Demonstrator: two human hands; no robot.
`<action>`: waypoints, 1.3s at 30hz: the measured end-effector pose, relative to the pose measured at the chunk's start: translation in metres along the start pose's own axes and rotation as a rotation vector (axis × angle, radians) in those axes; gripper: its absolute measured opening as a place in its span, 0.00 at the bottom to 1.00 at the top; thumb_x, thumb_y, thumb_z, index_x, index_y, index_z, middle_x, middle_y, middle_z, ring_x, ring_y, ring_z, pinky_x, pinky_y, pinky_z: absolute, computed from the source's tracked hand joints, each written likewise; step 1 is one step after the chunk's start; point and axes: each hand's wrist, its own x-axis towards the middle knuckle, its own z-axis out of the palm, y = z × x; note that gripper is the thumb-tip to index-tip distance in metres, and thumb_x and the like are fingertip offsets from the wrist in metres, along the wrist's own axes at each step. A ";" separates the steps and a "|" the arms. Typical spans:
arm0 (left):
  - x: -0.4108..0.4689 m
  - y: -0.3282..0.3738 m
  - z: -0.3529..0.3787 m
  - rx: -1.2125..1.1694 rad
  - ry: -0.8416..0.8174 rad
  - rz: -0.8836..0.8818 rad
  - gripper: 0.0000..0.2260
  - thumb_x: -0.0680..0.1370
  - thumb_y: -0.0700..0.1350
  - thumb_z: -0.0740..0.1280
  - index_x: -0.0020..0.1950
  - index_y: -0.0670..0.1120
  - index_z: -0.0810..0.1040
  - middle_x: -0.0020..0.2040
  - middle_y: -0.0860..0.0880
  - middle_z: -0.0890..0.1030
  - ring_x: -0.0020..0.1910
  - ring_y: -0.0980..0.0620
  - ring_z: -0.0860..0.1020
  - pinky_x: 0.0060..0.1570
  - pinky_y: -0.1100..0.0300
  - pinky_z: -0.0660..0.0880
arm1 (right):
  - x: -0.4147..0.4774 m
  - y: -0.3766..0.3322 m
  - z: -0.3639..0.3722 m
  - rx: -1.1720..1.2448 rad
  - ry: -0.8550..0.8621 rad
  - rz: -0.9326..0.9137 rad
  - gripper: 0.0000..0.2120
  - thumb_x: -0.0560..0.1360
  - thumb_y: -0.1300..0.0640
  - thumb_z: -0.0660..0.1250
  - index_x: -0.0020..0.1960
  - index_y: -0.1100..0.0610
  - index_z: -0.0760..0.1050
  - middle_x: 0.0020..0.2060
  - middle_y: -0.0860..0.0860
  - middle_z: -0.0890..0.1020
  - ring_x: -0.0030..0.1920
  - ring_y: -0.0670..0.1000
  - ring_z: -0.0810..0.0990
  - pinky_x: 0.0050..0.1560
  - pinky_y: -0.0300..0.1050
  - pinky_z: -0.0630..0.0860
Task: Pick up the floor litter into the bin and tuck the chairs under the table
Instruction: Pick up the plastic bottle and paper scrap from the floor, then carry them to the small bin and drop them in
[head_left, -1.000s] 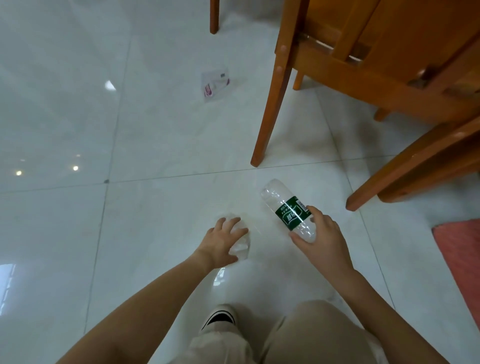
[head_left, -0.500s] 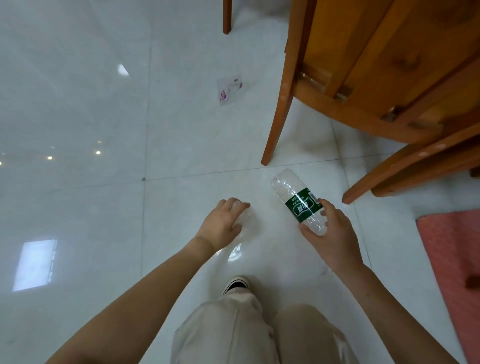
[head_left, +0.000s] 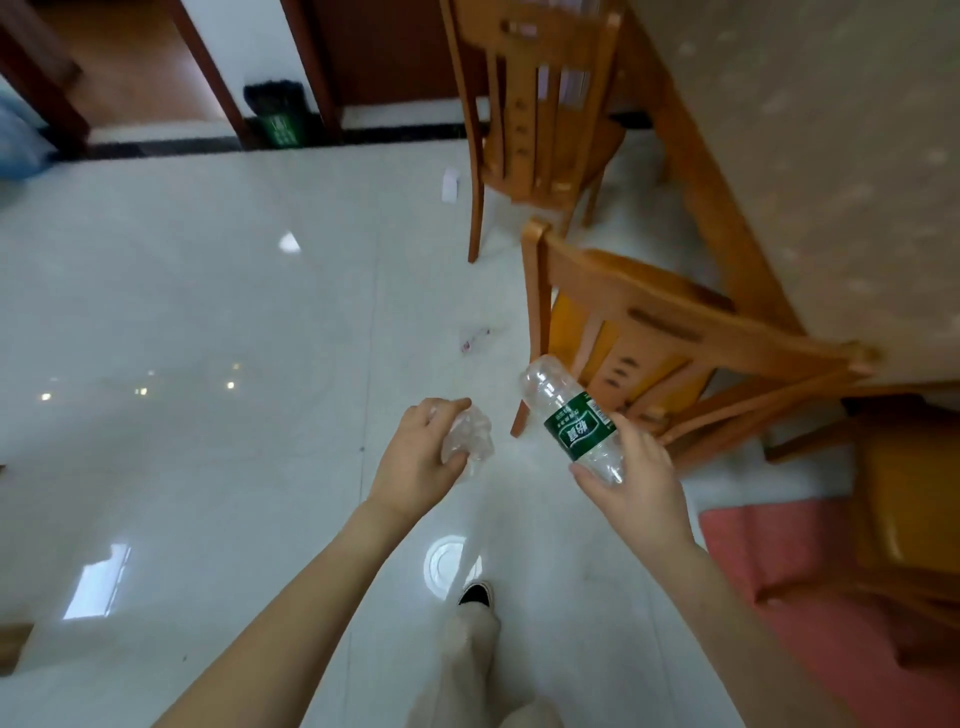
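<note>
We see a glossy tiled floor (head_left: 208, 312), varnished wooden chairs (head_left: 649, 332), a clear plastic bottle (head_left: 571, 415) and crumpled clear plastic (head_left: 470, 439).

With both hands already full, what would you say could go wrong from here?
1. The right hand grips the bottle near one end only, so it may slip.
2. The left hand is closed on crumpled clear plastic, leaving no free hand for the wrapper and the white scrap on the floor.
3. The near chair juts into the path towards the bin.
</note>
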 end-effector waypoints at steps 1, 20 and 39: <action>-0.007 0.022 -0.023 0.003 0.016 0.022 0.25 0.71 0.39 0.68 0.68 0.48 0.71 0.59 0.49 0.75 0.58 0.47 0.71 0.55 0.63 0.65 | -0.008 -0.021 -0.024 -0.004 0.009 -0.012 0.32 0.69 0.46 0.75 0.69 0.48 0.67 0.55 0.46 0.74 0.56 0.49 0.71 0.50 0.44 0.69; -0.199 0.126 -0.161 -0.006 0.274 -0.007 0.23 0.69 0.40 0.67 0.64 0.51 0.73 0.56 0.53 0.75 0.56 0.51 0.71 0.53 0.62 0.69 | -0.164 -0.154 -0.107 -0.010 0.010 -0.244 0.32 0.71 0.41 0.72 0.72 0.45 0.64 0.60 0.44 0.75 0.59 0.46 0.72 0.54 0.41 0.72; -0.176 -0.115 -0.343 0.068 0.426 -0.296 0.22 0.70 0.40 0.65 0.63 0.51 0.73 0.56 0.54 0.74 0.58 0.53 0.70 0.52 0.60 0.70 | -0.044 -0.379 0.118 0.032 -0.226 -0.380 0.34 0.70 0.42 0.72 0.72 0.44 0.64 0.55 0.45 0.75 0.58 0.49 0.72 0.52 0.45 0.72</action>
